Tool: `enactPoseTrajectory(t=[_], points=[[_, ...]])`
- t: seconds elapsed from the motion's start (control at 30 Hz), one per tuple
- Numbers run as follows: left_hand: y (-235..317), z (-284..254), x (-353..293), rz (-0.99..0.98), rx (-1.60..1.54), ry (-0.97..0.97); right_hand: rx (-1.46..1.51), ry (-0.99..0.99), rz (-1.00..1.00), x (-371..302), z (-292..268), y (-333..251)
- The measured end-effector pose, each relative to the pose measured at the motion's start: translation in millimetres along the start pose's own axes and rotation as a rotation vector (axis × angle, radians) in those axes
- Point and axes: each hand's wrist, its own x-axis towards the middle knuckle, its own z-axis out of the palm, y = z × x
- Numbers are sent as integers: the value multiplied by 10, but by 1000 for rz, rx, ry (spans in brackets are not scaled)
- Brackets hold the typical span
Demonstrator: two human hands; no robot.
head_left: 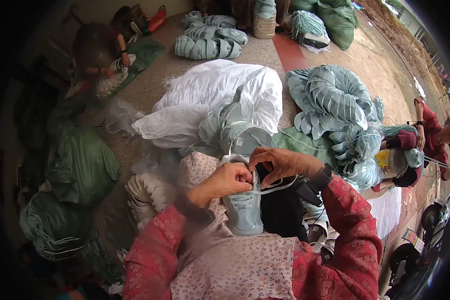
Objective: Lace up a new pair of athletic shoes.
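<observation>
A pale grey-blue shoe upper (244, 215) lies on my lap, toe toward me, its collar pointing away. My left hand (224, 182) is closed on it at the lacing opening, thumb and fingers pressed together. From the right, my right hand (287, 165) pinches a lace at the opposite side of that opening; the fingertips hide most of it. A white shoelace (277, 188) runs out to the right from under the fingers. Just beyond the hands, more grey-blue uppers (245, 137) lean in a stack. My lap is covered by a flowered apron (240, 260).
A white sack (215, 90) lies ahead. Stacked uppers (335, 95) are heaped at the right, others (210, 42) farther back. Green sacks (82, 165) stand at the left. Co-workers sit at the far left (97, 50) and right (432, 130). A parked motorbike (425, 235) is at the lower right.
</observation>
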Motion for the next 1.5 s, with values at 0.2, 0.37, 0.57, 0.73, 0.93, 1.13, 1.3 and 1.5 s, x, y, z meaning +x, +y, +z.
enactPoseTrajectory(t=[0.2, 0.37, 0.57, 0.73, 0.93, 1.13, 1.3, 1.5], points=[[-25, 30, 7, -51, -25, 10, -121, 54, -49, 64, 57, 35], [33, 76, -39, 117, 125, 147, -48, 126, -167, 33, 111, 99], [141, -880, -429, 292, 875, 902, -96, 213, -158, -36, 193, 70], [220, -1511, -1185, 146, 854, 1204, -122, 229, -114, -50, 273, 9], [135, -1888, -1852, -43, 966, 1395, -259, 239, -176, -133, 337, -119], [-192, -1316, -1530, -78, 402, 913, -121, 407, 51, -274, 567, -244], [-14, -550, -911, 262, 419, 548, 175, 453, 237, -301, 630, -224], [-11, -51, -234, 388, 546, 230, 325, 288, 221, -23, 447, -207]])
